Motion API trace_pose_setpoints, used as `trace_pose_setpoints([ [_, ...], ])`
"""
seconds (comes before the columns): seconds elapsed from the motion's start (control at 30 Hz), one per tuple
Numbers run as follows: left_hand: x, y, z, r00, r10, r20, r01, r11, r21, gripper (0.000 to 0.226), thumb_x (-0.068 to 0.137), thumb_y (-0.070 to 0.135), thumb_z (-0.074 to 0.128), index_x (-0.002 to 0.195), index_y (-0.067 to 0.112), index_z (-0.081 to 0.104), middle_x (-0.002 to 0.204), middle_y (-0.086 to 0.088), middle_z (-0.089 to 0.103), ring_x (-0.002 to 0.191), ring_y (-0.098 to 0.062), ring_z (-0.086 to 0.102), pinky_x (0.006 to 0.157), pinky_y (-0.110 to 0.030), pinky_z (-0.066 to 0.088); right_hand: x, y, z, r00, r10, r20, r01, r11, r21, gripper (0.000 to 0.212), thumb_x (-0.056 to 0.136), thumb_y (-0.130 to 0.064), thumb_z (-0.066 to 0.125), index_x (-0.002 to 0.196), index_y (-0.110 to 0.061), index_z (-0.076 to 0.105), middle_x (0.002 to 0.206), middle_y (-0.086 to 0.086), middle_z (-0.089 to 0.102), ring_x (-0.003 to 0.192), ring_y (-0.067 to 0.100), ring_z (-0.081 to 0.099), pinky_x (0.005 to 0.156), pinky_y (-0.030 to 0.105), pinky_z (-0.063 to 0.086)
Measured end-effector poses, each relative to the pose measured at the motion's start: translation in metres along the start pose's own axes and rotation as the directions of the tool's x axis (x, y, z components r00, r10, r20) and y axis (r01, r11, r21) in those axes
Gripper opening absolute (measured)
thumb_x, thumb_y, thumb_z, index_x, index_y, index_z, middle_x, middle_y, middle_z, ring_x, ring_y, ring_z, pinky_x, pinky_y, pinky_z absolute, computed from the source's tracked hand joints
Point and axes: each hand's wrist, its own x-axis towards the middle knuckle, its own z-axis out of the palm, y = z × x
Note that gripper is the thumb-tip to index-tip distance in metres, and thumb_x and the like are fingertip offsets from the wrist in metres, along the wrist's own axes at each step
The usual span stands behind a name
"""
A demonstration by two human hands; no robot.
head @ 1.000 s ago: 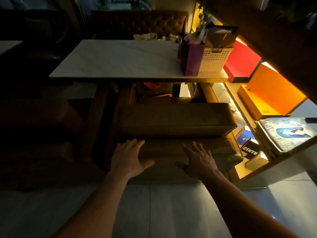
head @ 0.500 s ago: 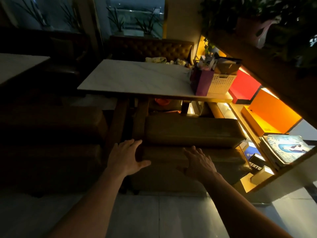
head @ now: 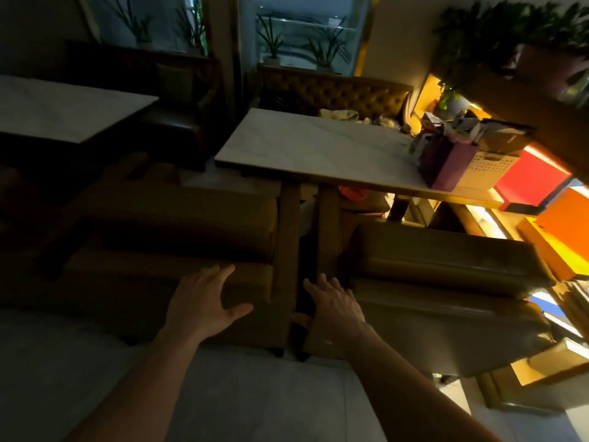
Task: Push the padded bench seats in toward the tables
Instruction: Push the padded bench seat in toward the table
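Right, I have both hands open, fingers spread: left hand (head: pixel 204 306) flat on the left bench (head: pixel 178 250), right hand (head: pixel 334 306) at the right bench (head: pixel 446 282), below the table (head: pixel 318 151). They look heavy, padding soft; I'd push the firm wooden ends.

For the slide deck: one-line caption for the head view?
Both open hands, left hand and right hand, reach toward two brown padded bench seats facing white marble-topped tables.
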Motion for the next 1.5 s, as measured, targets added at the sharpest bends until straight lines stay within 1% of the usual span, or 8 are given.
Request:
trace_pose_setpoints([
  [0.17,0.012,-0.07,0.003,0.997,-0.075,-0.004,0.075,0.995,-0.059,0.098,0.071,0.085,0.051,0.152,0.039,0.019,0.16,0.004,0.023,0.145,-0.02,0.025,0.117,-0.048,0.025,0.048,-0.06,0.015,0.997,-0.065,0.037,0.065,0.998,-0.017,0.088,0.089,-0.045,0.067,0.157,-0.033,0.012,0.168,0.008,0.004,0.154,0.036,0.004,0.123,0.058,0.013],
  [0.33,0.037,-0.146,0.004,0.988,-0.151,-0.003,0.151,0.987,-0.047,0.097,0.073,0.082,0.053,0.152,0.037,0.02,0.16,0.004,0.025,0.144,-0.021,0.027,0.116,-0.046,0.026,0.115,-0.114,0.042,0.994,-0.078,0.082,0.078,0.997,0.009,0.092,0.09,-0.042,0.069,0.159,-0.033,0.008,0.168,0.007,-0.003,0.155,0.032,-0.002,0.124,0.056,0.011],
  [0.43,0.054,-0.192,0.007,0.98,-0.196,0.022,0.197,0.98,-0.032,0.096,0.074,0.08,0.055,0.152,0.038,0.021,0.158,0.006,0.027,0.142,-0.021,0.03,0.112,-0.043,0.032,0.153,-0.143,0.061,0.989,-0.071,0.128,0.07,0.997,0.015,0.092,0.092,-0.047,0.065,0.159,-0.033,0.003,0.168,0.007,-0.006,0.155,0.032,-0.004,0.124,0.055,0.01],
  [0.6,0.083,-0.254,0.016,0.961,-0.265,0.079,0.269,0.962,-0.05,0.094,0.074,0.077,0.059,0.151,0.039,0.023,0.157,0.005,0.028,0.14,-0.026,0.031,0.108,-0.048,0.036,0.195,-0.172,0.084,0.987,-0.038,0.156,0.038,0.999,0.003,0.089,0.092,-0.054,0.06,0.159,-0.032,0.006,0.168,0.008,-0.005,0.155,0.032,-0.003,0.124,0.055,0.01],
  [0.83,0.117,-0.304,0.016,0.97,-0.206,0.127,0.215,0.975,-0.062,0.096,0.074,0.076,0.06,0.152,0.037,0.021,0.159,0.004,0.026,0.143,-0.023,0.028,0.111,-0.047,0.034,0.22,-0.194,0.09,0.986,0.053,0.156,-0.06,0.997,0.042,0.09,0.09,-0.066,0.055,0.159,-0.032,0.007,0.168,0.008,-0.004,0.155,0.032,-0.003,0.124,0.054,0.01],
  [1.1,0.172,-0.353,0.015,0.974,-0.032,0.224,0.039,0.999,-0.027,0.098,0.075,0.079,0.056,0.153,0.041,0.009,0.164,0.005,0.011,0.149,-0.022,0.012,0.118,-0.047,0.019,0.237,-0.216,0.095,0.968,0.235,0.084,-0.24,0.969,0.057,0.093,0.088,-0.072,0.051,0.159,-0.034,0.005,0.169,0.006,-0.004,0.155,0.03,-0.001,0.124,0.053,0.013],
  [1.2,0.193,-0.36,0.025,0.967,0.024,0.253,-0.02,1.0,-0.017,0.099,0.074,0.08,0.055,0.153,0.042,0.008,0.164,0.004,0.008,0.149,-0.023,0.009,0.118,-0.049,0.016,0.241,-0.213,0.096,0.954,0.291,0.078,-0.294,0.955,0.039,0.097,0.086,-0.074,0.053,0.159,-0.035,0.002,0.168,0.007,-0.007,0.154,0.031,-0.005,0.125,0.053,0.01],
  [1.5,0.218,-0.341,0.069,0.963,0.037,0.269,-0.071,0.99,0.119,0.109,0.071,0.084,0.053,0.153,0.041,-0.004,0.165,0.001,0.001,0.15,-0.024,-0.002,0.121,-0.049,0.006,0.26,-0.169,0.104,0.957,0.278,0.08,-0.281,0.96,0.023,0.107,0.081,-0.067,0.065,0.159,-0.034,-0.001,0.167,0.011,-0.009,0.153,0.034,-0.013,0.124,0.057,0.004],
])
